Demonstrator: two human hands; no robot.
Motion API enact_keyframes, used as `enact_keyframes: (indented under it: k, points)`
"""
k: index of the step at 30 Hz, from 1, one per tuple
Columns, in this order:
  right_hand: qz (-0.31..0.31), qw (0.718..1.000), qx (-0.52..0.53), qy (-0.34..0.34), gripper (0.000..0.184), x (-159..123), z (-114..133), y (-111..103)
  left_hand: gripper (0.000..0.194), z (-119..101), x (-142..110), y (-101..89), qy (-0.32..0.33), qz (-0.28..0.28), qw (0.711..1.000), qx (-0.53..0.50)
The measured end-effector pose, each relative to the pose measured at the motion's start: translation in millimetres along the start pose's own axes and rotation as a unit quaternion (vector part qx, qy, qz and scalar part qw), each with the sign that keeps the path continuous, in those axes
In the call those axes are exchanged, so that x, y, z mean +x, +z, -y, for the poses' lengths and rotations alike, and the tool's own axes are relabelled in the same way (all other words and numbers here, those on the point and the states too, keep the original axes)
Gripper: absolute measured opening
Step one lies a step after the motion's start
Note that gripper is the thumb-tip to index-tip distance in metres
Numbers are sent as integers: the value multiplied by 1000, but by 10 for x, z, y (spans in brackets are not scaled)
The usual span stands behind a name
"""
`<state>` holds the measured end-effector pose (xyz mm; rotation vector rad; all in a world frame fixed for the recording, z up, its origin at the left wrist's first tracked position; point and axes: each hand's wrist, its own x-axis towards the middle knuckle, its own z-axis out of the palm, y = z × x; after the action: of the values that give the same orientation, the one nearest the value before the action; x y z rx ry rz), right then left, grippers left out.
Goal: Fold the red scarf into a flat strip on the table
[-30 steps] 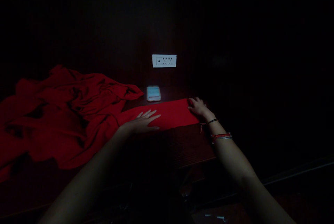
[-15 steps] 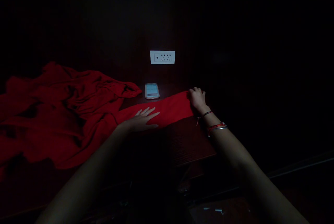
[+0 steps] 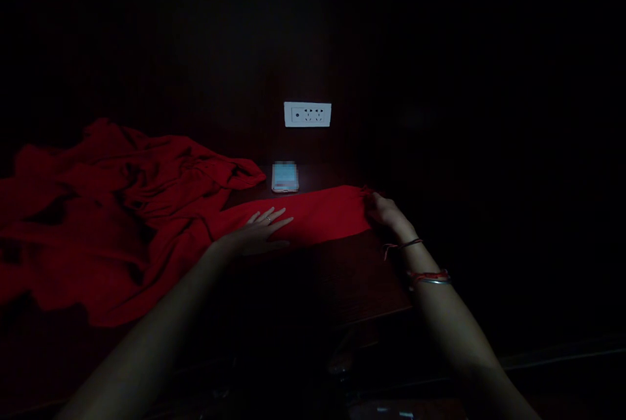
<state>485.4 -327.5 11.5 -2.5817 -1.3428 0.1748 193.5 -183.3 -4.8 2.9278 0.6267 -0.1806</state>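
Note:
A red cloth (image 3: 325,213) lies across the dark wooden tabletop; its near part is a flat, narrow band running rightward from a crumpled heap. My left hand (image 3: 257,234) rests palm down on this band, fingers spread, a ring on one finger. At the band's right end is my right hand (image 3: 388,212), its fingers bent and closed around the cloth's end. Dim light partly hides those fingertips. Cords and a bangle circle the right wrist and forearm.
The heaped part of the fabric (image 3: 122,211) covers the left of the tabletop (image 3: 362,283). Behind the band lies a phone (image 3: 285,177) with a lit, blurred screen. A white wall socket (image 3: 308,115) is above it. Beyond the table's right edge everything is very dark.
My right hand lifted the band's right end slightly, then lowered it and shifted right. My left hand has stayed flat on the cloth, moving slightly left in view.

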Motion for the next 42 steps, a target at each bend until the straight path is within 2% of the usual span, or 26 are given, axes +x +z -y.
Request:
enact_keyframes:
  k: [4,7,9,11,13,15,17,21,23,24,26,28,30,33,35,38,40,42]
  points:
    - [-124,987,94,-45,31,58,-33,20,65,38,26,56,8,-23,1000,6]
    - [-230,964,110,-75,28,63,-7,-18,66,45,39,76,9,-27,1000,10]
    - [-251,960,86,-87,27,63,-8,-18,66,46,42,79,8,-26,1000,10]
    - [-204,975,47,-78,26,68,-33,13,66,47,41,79,6,-24,1000,11]
    - [-123,990,8,-63,23,75,-68,54,65,46,36,74,5,-22,1000,14]
    - [-84,995,-11,-58,21,78,-93,71,65,42,26,62,5,-21,1000,15]
    - [-108,993,-10,-54,22,72,-93,45,66,38,13,44,5,-15,1000,12]
    - [-234,971,3,-50,26,35,-48,-63,68,36,-11,3,3,-1,1000,1]
    - [-241,968,-5,-64,28,15,-34,-87,68,31,-17,-11,1,-2,1000,1]
    - [-212,974,-12,-78,28,6,-31,-85,68,22,-18,-17,3,-5,1000,3]
    - [-109,986,-20,-124,30,-14,-28,-62,66,-17,-20,-28,18,-26,999,12]
    - [-5,984,-18,-176,38,-31,-19,-29,62,-82,-20,-38,49,-60,997,17]
    - [47,977,-19,-207,41,-37,-1,1,61,-156,-20,-44,95,-79,992,12]
    - [36,975,-51,-213,26,-10,24,34,60,-232,-18,-50,142,-77,987,1]
    - [4,976,-72,-204,16,18,29,43,54,-249,-21,-62,138,-94,986,7]
    - [-64,975,-61,-204,14,9,58,28,42,-256,-34,-92,127,-112,985,23]
    - [-91,962,-12,-257,17,-54,135,9,44,-260,-42,-110,121,-108,986,35]
    - [-63,934,43,-349,24,-153,277,12,48,-260,-43,-120,107,-118,986,43]
